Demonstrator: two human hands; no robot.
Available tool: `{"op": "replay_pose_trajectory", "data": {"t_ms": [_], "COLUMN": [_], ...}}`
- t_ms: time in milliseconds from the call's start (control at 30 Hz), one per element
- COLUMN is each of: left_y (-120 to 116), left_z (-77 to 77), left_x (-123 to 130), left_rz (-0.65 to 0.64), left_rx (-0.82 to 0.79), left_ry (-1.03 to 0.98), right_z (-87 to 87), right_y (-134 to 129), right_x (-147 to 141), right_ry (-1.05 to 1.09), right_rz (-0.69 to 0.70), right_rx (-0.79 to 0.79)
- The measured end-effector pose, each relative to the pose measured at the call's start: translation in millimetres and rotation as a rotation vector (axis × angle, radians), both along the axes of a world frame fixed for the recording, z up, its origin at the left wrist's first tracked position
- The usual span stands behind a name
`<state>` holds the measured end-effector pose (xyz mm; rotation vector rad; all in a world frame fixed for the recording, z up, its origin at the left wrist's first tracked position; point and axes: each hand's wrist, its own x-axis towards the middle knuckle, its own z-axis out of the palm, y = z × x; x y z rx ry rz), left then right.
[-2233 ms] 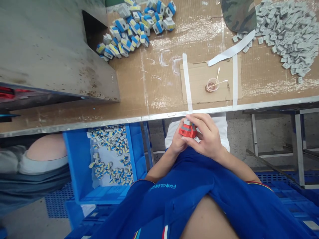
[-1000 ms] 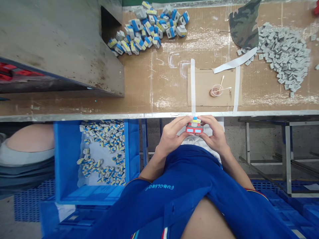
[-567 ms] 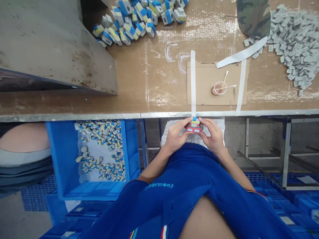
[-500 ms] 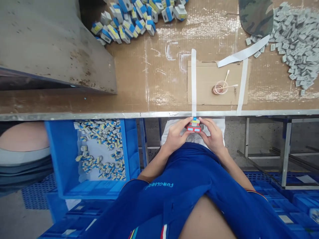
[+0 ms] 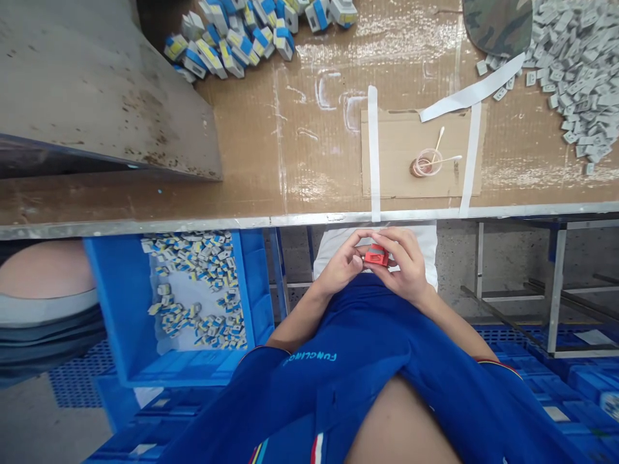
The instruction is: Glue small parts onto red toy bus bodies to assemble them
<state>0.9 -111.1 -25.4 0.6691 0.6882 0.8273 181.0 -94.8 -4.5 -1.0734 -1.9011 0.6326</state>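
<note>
The left hand [image 5: 344,263] and right hand [image 5: 403,267] pinch a red block [image 5: 376,256] together. A blue pile [image 5: 227,38] and a gray pile [image 5: 575,71] lie on the counter [image 5: 309,161], with small parts in a bin [image 5: 109,290].

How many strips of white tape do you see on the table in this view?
3. One strip crosses the left side of the cardboard, another strip crosses its right side, and a third strip lies slanted by its top right corner. Others may be hidden.
</note>
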Motion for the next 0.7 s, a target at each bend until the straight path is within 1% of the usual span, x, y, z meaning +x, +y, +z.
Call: {"op": "replay_pose_trajectory", "data": {"t_ms": [133,233,333,467,633,700], "left_y": [0,-1,-4,-7,-4,-3], "left_z": [4.2,3.7,1.8,1.4,7.1,8.9], "left_x": [6,9,11,12,16,19], "left_rz": [0.025,0.040,0.051,0.053,0.117,0.114], "left_rx": [-0.086,-0.149,-0.190,-0.160,-0.059,-0.031], "left_ry": [-0.050,-0.107,-0.090,-0.052,0.054,0.063], "right_z": [9.1,21.5,33.5,39.5,37.9,37.4], "right_y": [3,6,7,7,9,10], "right_x": [-5,-7,-9,-10,-6,-6], "right_ry": [0.009,0.032,0.045,0.045,0.031,0.028], "right_rz": [0.027,0.036,0.023,0.024,0.021,0.026], "right_rx": [-0.001,0.012,0.038,0.038,0.097,0.112]}}
